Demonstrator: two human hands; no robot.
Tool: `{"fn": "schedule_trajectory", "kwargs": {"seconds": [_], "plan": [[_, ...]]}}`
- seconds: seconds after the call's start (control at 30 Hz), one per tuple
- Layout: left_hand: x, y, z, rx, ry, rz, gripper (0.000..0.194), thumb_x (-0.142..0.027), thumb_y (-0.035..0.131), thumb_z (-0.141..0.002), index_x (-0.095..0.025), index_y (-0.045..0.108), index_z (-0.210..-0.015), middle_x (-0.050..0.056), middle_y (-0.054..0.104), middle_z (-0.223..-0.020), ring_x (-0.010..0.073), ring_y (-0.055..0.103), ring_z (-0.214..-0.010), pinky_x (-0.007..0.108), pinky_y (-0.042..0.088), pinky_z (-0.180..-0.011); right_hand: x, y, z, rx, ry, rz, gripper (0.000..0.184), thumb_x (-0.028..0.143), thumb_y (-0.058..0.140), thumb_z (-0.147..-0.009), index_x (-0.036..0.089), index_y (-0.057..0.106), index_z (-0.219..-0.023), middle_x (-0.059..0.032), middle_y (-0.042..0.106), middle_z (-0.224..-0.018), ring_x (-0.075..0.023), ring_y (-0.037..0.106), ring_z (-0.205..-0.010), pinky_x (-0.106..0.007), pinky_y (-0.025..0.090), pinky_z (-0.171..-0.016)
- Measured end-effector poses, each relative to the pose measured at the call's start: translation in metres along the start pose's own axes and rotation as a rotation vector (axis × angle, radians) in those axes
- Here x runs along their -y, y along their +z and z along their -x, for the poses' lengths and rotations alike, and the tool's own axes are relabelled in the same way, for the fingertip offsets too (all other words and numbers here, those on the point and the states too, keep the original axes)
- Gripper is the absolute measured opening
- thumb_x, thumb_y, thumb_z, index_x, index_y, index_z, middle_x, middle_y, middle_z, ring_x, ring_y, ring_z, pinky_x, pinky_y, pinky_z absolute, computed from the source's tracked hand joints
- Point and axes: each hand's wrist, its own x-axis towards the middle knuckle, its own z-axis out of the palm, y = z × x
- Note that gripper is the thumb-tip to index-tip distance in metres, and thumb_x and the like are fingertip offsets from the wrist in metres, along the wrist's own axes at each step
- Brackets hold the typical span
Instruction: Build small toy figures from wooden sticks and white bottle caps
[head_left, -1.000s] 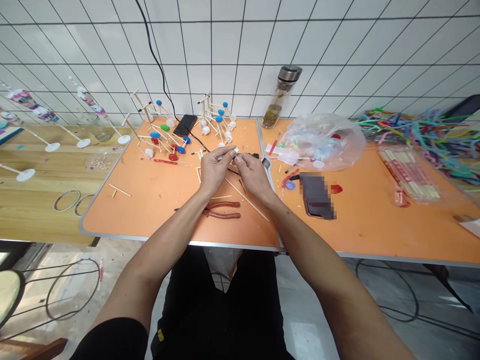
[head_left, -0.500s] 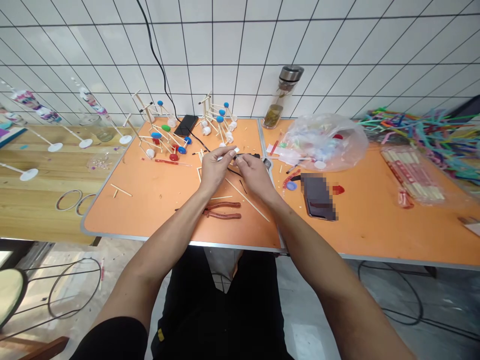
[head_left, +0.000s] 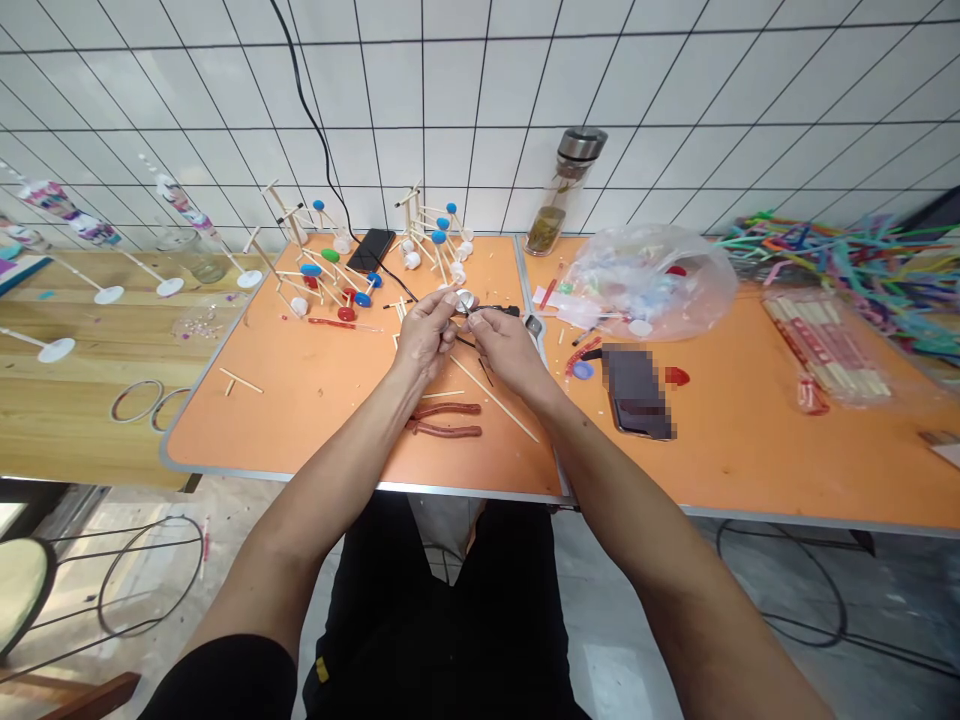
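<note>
My left hand [head_left: 424,333] is closed, pinching a small white bottle cap [head_left: 464,298] at its fingertips above the orange table [head_left: 315,400]. My right hand [head_left: 507,343] is closed too, fingers meeting the left hand at the cap and gripping a small dark piece I cannot make out. A long wooden stick [head_left: 495,398] lies on the table below both hands. Red-handled pliers [head_left: 444,420] lie just in front of my left wrist.
Stick-and-cap models [head_left: 439,235] stand at the table's back, beside a black phone [head_left: 370,250] on a cable. A glass bottle [head_left: 564,190], a plastic bag of caps [head_left: 649,280], a blurred dark device [head_left: 636,390], packed sticks [head_left: 821,350] and coloured straws [head_left: 862,265] lie right.
My left hand has turned the white cap so its round face shows. Both hands stayed in nearly the same place over the table.
</note>
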Motion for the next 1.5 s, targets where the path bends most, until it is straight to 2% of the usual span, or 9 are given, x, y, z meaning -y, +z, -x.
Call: {"fn": "schedule_trajectory", "kwargs": {"seconds": [0.1,0.33,0.7,0.9,1.07,1.17,1.23,1.37,1.5], "plan": [[-0.006,0.003,0.002,0.021,-0.068,0.074,0.033,-0.047,0.095,-0.081,-0.021,0.077,-0.09,0.007,0.087,-0.106,0.0022,0.036,-0.048,0.02,0.019,-0.041,0.002,0.002,0.003,-0.085,-0.12,0.362,0.032,0.045,0.05,-0.11,0.024,0.059,-0.088,-0.0057,0.07,-0.089,-0.0221,0.059,-0.083,-0.032,0.038,-0.074],[-0.007,0.004,0.004,0.081,-0.103,0.132,0.029,-0.042,0.093,-0.084,-0.021,0.074,-0.086,0.007,0.086,-0.109,0.002,0.036,-0.048,0.021,0.019,-0.041,0.013,0.001,0.009,-0.092,-0.023,0.731,0.038,0.042,0.041,-0.117,0.02,0.072,-0.117,-0.0148,0.081,-0.108,-0.0333,0.07,-0.096,-0.036,0.035,-0.074],[-0.003,0.006,0.006,0.06,-0.018,0.068,0.023,-0.041,0.09,-0.086,-0.023,0.077,-0.093,0.003,0.086,-0.099,0.0027,0.039,-0.046,0.02,0.02,-0.041,0.016,0.001,0.009,-0.094,0.014,0.813,0.042,0.041,0.038,-0.118,0.019,0.072,-0.129,-0.0173,0.082,-0.11,-0.0358,0.073,-0.096,-0.036,0.035,-0.072],[0.003,0.004,0.005,0.018,0.102,-0.073,0.034,-0.05,0.093,-0.08,-0.024,0.08,-0.098,0.003,0.086,-0.099,0.0043,0.04,-0.046,0.023,0.024,-0.042,0.018,0.001,0.009,-0.108,0.009,0.842,0.042,0.042,0.037,-0.119,0.02,0.072,-0.127,-0.0178,0.082,-0.106,-0.0356,0.073,-0.094,-0.036,0.036,-0.072],[0.008,0.001,0.002,-0.009,0.289,-0.244,0.036,-0.056,0.092,-0.084,-0.022,0.08,-0.092,0.006,0.086,-0.097,0.0108,0.06,-0.062,0.025,0.045,-0.056,0.016,0.003,0.012,-0.089,0.009,0.883,0.042,0.041,0.036,-0.119,0.019,0.07,-0.131,-0.0188,0.081,-0.107,-0.0351,0.073,-0.092,-0.037,0.037,-0.074],[0.009,0.0,0.002,-0.034,0.35,-0.322,0.033,-0.055,0.09,-0.086,-0.024,0.08,-0.091,0.006,0.086,-0.098,0.0167,0.073,-0.081,0.027,0.053,-0.067,0.012,0.004,0.01,-0.109,-0.022,0.725,0.033,0.04,0.042,-0.116,0.021,0.069,-0.116,-0.0148,0.078,-0.101,-0.0309,0.068,-0.087,-0.036,0.037,-0.074],[0.009,0.001,0.003,-0.026,0.333,-0.317,0.034,-0.056,0.089,-0.087,-0.024,0.079,-0.092,0.006,0.086,-0.1,0.0159,0.071,-0.078,0.026,0.051,-0.064,0.013,0.003,0.007,-0.096,0.004,0.425,0.026,0.039,0.048,-0.113,0.023,0.064,-0.1,-0.0072,0.068,-0.086,-0.0236,0.059,-0.074,-0.032,0.036,-0.069],[0.005,0.003,0.005,0.072,0.27,-0.14,0.044,-0.061,0.094,-0.08,-0.023,0.076,-0.091,0.005,0.086,-0.093,0.0086,0.053,-0.055,0.024,0.034,-0.05,0.023,-0.008,0.004,0.205,0.331,-0.382,0.027,0.047,0.05,-0.112,0.026,0.054,-0.095,0.0104,0.028,-0.062,-0.013,0.014,-0.048,-0.026,0.017,-0.048],[0.003,0.004,0.004,0.115,0.232,-0.032,0.045,-0.06,0.098,-0.075,-0.023,0.074,-0.088,0.005,0.086,-0.094,0.0071,0.049,-0.053,0.023,0.028,-0.047,0.029,-0.015,0.002,0.385,0.384,-0.598,0.034,0.057,0.054,-0.111,0.027,0.05,-0.095,0.0135,0.018,-0.061,-0.0114,0.001,-0.049,-0.024,0.009,-0.045]]}}
